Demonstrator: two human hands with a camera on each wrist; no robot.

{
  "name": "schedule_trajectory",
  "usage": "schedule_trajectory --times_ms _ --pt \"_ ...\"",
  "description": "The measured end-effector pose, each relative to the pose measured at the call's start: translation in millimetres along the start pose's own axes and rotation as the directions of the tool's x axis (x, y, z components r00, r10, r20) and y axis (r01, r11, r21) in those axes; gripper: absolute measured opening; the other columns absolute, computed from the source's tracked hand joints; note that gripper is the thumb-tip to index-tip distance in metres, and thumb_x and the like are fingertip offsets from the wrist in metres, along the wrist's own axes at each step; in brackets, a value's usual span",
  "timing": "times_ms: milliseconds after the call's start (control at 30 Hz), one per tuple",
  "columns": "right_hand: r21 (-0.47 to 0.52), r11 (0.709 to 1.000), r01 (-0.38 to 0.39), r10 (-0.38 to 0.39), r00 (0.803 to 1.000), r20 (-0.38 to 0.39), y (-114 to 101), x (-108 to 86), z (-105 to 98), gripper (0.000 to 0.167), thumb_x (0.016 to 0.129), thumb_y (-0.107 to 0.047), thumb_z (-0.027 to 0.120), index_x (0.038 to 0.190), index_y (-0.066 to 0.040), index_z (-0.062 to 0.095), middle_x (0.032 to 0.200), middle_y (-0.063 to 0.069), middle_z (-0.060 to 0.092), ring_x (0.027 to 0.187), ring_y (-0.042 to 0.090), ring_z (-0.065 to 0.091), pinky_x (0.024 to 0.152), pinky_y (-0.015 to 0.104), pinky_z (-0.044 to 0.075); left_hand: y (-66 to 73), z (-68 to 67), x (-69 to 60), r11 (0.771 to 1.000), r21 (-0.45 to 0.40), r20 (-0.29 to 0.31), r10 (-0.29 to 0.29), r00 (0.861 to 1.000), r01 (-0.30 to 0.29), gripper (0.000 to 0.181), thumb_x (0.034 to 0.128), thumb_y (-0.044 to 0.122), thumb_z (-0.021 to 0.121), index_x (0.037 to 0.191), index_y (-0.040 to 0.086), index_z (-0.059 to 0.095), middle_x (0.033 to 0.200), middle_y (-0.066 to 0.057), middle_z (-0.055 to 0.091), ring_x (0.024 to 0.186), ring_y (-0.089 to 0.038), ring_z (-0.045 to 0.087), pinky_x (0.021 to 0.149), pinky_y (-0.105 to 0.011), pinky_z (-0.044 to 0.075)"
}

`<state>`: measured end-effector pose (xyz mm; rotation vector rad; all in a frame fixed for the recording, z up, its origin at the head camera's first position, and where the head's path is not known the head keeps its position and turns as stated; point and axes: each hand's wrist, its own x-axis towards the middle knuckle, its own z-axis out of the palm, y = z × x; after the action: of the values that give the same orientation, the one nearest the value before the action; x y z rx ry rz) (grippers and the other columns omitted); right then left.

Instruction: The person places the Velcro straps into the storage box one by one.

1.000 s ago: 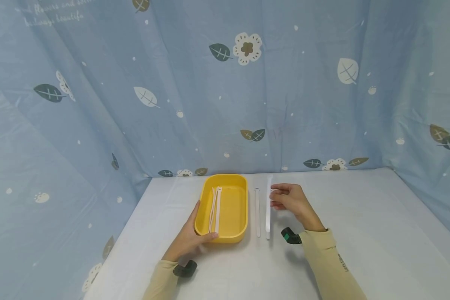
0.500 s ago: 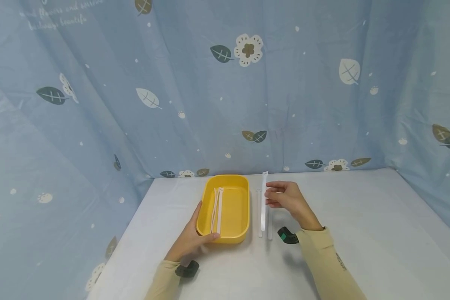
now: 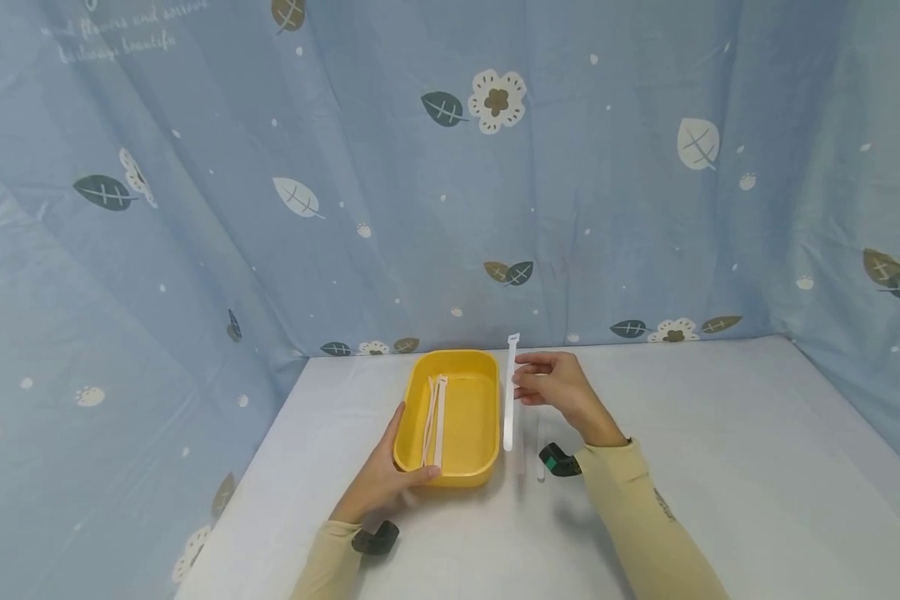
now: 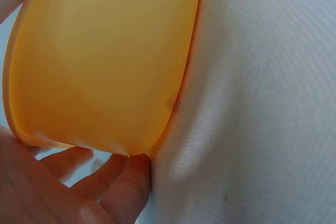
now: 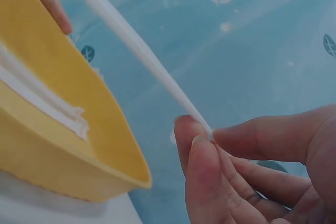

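Observation:
A yellow rectangular tray sits on the white table. My left hand grips its near left corner, thumb over the rim and fingers against the outer wall. Inside, along the left, lie white straps with slotted heads, like hook-and-loop cable ties. Just right of the tray, my right hand pinches another white cable tie between thumb and fingertips. It hangs nearly upright above the table, head end up. In the right wrist view, the pinched cable tie extends away at a slant.
Under and beside the raised cable tie, another white cable tie lies on the table, and a faint strip to its left is partly covered. A blue patterned curtain hangs behind and at both sides of the white table.
My right hand has lifted the cable tie off the table and carried it left, close to the tray's right rim. My left hand has kept its grip on the tray.

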<state>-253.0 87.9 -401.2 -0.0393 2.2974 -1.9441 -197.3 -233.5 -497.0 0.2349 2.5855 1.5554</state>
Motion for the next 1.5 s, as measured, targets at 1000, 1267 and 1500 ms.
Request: schedule_trajectory --times_ms 1000,1267,1500 --pt "0.079 0.997 -0.007 0.001 0.997 0.076 -4 24.5 41 0.039 0.094 -0.002 0.071 0.130 0.010 0.062 0.102 0.020 0.074 0.070 0.015 0.074 0.068 0.028 0.065 0.1 0.4 0.1 1.000 -0.004 -0.010 -0.021 1.000 0.021 0.126 0.0779 0.041 0.091 0.168 0.030 0.003 0.175 -0.005 0.018 0.157 -0.031 0.030 0.128 -0.060 0.023" --pt "0.088 0.996 -0.012 0.005 0.997 0.076 -2 29.6 51 0.037 0.093 0.000 0.072 0.127 0.011 0.063 0.101 0.023 0.075 0.067 0.015 0.074 0.064 0.028 0.064 -1.0 0.3 0.9 1.000 -0.003 -0.005 -0.013 1.000 0.013 0.127 0.0777 0.041 0.091 0.168 0.027 0.003 0.175 -0.006 0.019 0.155 -0.029 0.034 0.129 -0.057 0.024" --pt "0.094 0.994 -0.057 0.052 0.997 0.060 -3 33.8 59 0.035 0.092 0.002 0.072 0.125 0.009 0.065 0.099 0.019 0.075 0.063 0.014 0.072 0.061 0.026 0.063 -1.1 0.9 0.2 1.000 0.001 -0.010 -0.007 1.000 0.007 0.126 0.0776 0.041 0.091 0.168 0.029 0.003 0.174 -0.006 0.020 0.154 -0.029 0.035 0.128 -0.057 0.025"
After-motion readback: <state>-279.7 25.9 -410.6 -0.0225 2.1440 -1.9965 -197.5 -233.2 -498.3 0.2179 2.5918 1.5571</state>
